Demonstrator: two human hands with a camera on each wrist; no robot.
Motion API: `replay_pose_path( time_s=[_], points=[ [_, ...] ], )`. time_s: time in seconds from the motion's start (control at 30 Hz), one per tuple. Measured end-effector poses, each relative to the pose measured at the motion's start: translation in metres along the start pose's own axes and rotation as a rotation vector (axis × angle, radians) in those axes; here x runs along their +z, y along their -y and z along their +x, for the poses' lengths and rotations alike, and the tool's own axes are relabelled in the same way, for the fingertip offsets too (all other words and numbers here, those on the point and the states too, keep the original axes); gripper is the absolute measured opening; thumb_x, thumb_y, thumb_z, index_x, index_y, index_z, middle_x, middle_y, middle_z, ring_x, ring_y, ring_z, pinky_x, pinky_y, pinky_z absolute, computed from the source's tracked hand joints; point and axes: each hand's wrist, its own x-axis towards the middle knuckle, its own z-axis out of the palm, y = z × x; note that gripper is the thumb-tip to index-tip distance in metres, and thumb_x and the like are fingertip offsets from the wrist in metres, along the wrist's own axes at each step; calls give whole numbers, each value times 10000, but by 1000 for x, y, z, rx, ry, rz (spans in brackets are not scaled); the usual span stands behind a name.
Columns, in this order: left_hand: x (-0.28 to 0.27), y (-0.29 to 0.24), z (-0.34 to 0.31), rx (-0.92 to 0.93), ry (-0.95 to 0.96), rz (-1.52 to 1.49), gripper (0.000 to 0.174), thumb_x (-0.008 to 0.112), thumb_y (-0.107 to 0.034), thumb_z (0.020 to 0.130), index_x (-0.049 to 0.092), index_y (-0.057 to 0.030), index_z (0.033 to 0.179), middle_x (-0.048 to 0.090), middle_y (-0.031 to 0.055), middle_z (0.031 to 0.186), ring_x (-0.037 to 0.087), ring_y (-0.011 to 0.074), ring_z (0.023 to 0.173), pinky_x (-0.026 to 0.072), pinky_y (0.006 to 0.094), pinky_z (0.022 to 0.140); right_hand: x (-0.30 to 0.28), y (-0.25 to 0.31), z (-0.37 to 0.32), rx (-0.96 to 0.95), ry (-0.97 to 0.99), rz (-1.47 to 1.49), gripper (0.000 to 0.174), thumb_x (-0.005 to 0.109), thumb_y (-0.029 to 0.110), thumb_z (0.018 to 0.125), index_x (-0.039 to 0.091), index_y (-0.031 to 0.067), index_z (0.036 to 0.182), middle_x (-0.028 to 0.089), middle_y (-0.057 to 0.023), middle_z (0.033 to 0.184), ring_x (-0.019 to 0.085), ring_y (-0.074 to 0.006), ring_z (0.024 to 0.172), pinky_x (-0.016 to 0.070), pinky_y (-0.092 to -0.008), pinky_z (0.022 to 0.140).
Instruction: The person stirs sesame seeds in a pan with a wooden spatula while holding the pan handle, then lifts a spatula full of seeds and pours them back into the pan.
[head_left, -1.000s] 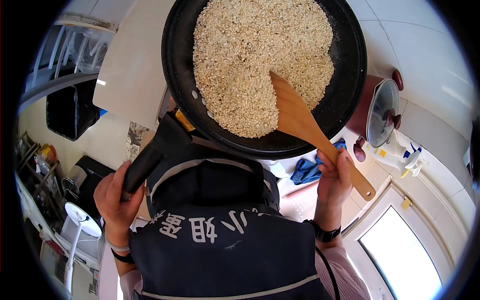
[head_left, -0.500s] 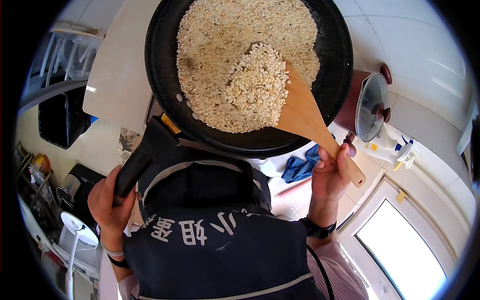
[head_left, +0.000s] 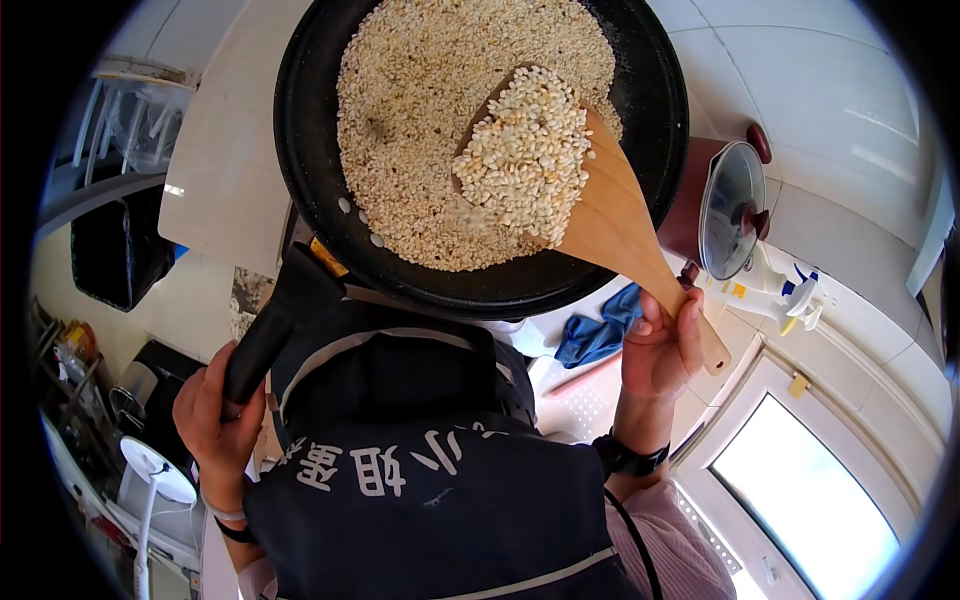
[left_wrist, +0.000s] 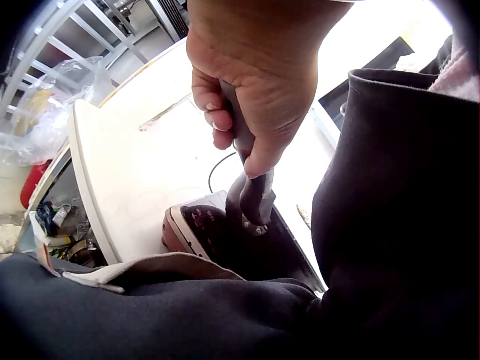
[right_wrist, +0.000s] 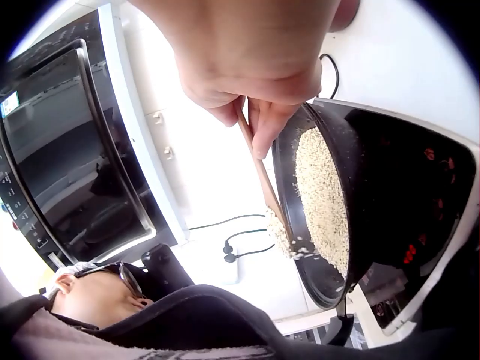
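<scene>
A black frying pan (head_left: 300,150) holds a broad layer of pale seeds that look like sesame (head_left: 400,110). My left hand (head_left: 215,415) grips the pan's black handle (head_left: 270,325), fingers wrapped round it, as the left wrist view also shows. With thumb and fingers my right hand (head_left: 660,350) pinches a wooden spatula (head_left: 615,215) near the end of its handle. The spatula's blade carries a heap of seeds over the pan. In the right wrist view a few seeds (right_wrist: 302,253) show by the blade's edge, and the pan appears over a black-topped cooker (right_wrist: 420,172) with red lit marks.
Right of the pan stands a dark red pot (head_left: 690,195) with a glass lid (head_left: 730,215). A spray bottle (head_left: 795,300) and a blue cloth (head_left: 600,330) lie nearby. The right wrist view shows a microwave (right_wrist: 75,142) and black cables (right_wrist: 247,232).
The spatula's blade, earlier pushed into the seeds, has come up with a heap on it. The pan and both hands have shifted left in the head view.
</scene>
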Motion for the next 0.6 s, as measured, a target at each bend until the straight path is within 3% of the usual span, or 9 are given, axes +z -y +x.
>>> replay_pose_path(
  time_s=[0.33, 0.37, 0.43, 0.57, 0.6],
  points=[
    [-1, 2, -3, -17, 6, -25, 490, 795, -32, 671, 670, -3, 1144, 624, 139, 774, 610, 285, 657, 486, 345, 626, 1, 2, 0, -4, 36, 28, 254, 457, 183, 1043, 632, 126, 1218, 656, -105, 1255, 669, -291, 1105, 588, -294, 689],
    [-2, 3, -6, -61, 35, -41, 482, 784, -17, 688, 668, -15, 1155, 650, 151, 828, 635, 297, 710, 500, 345, 671, 3, 1, -1, -4, 36, 28, 254, 457, 183, 1043, 632, 126, 1218, 656, -105, 1255, 669, -291, 1105, 588, -294, 689],
    [-3, 5, -8, -106, 62, -58, 476, 774, -2, 704, 665, -26, 1166, 676, 163, 883, 660, 308, 764, 514, 346, 716, 11, -2, -2, -43, -159, 44, 222, 519, 193, 1017, 633, 123, 1194, 714, -140, 1103, 717, -331, 969, 562, -281, 599],
    [-2, 8, -9, -93, 62, -56, 488, 779, -3, 705, 660, -28, 1177, 678, 165, 893, 662, 305, 770, 516, 345, 718, 8, -2, -2, -48, -150, 52, 222, 516, 193, 1019, 634, 127, 1195, 714, -133, 1108, 716, -327, 975, 558, -279, 598],
    [-2, 8, -9, -95, 65, -66, 491, 779, -1, 705, 659, -28, 1180, 679, 165, 896, 663, 303, 773, 518, 346, 720, 4, 0, -2, -28, -45, 59, 246, 480, 185, 1032, 630, 120, 1216, 676, -134, 1195, 683, -315, 1058, 580, -289, 653]
  ],
)
